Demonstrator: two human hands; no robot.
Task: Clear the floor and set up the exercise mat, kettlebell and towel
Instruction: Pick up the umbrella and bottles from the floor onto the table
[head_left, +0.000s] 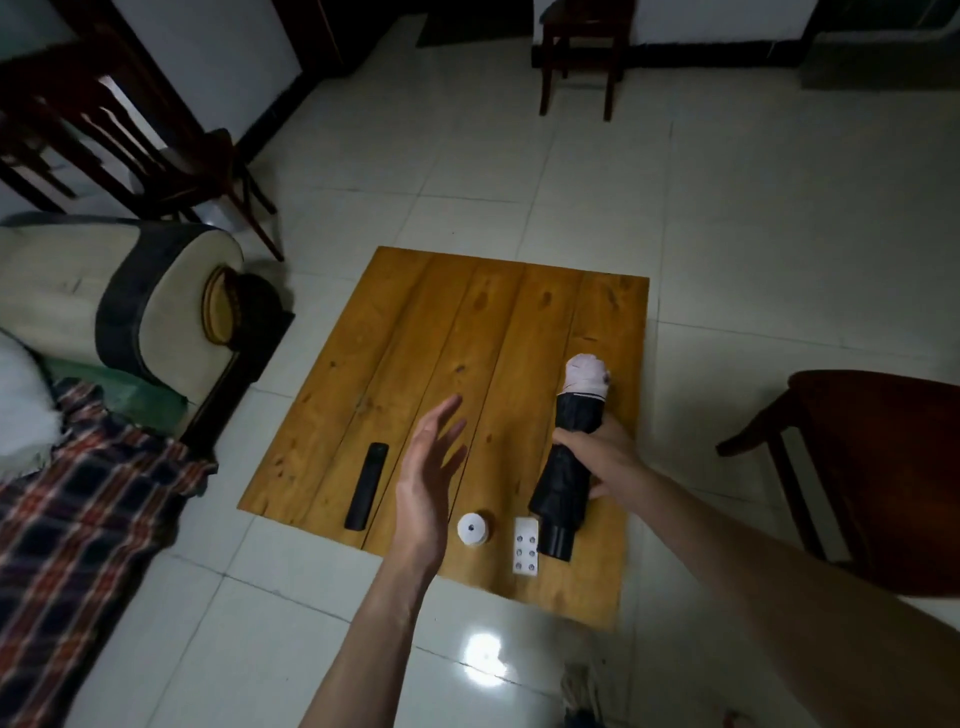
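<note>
Near floor: pale glossy tile floor (727, 249) with a lamp reflection close to the person; a frayed, blurred scrap shows at the bottom edge, too indistinct to name.
Left hand (426, 478): raised over the near part of the board, fingers straight and spread, holding nothing and touching nothing that I can see.
Right hand (597, 457): fingers curled round the middle of a folded black umbrella (563, 483), gripping it.
Umbrella: lies lengthwise along the right side of the wooden board (415, 338), black handle end toward the person, a pale pink tip or wrap at the far end; whether it rests on the board or is just lifted I cannot tell.
Small items on the board: a black remote control (367, 486) near the left front; a small white round object (474, 529) just beside the left wrist; a white blister pack of tablets (524, 546) touching or nearly touching the umbrella handle.
Left side: a plaid blanket (78, 519) trails to the floor from a sofa with a rolled cream armrest (171, 291).
Right side: a dark wooden stool (872, 467), partly cropped.
Far: a wooden chair (130, 145) at left, another small dark stool (576, 57) by the far wall.
Task's things: no exercise mat, kettlebell or towel appears in view; where they are I cannot say.
Progress: by my judgement the clearing stage is barely begun. The umbrella is the item in hand; remote, round object, tablets and probably the board remain to be removed before any mat can go down.
</note>
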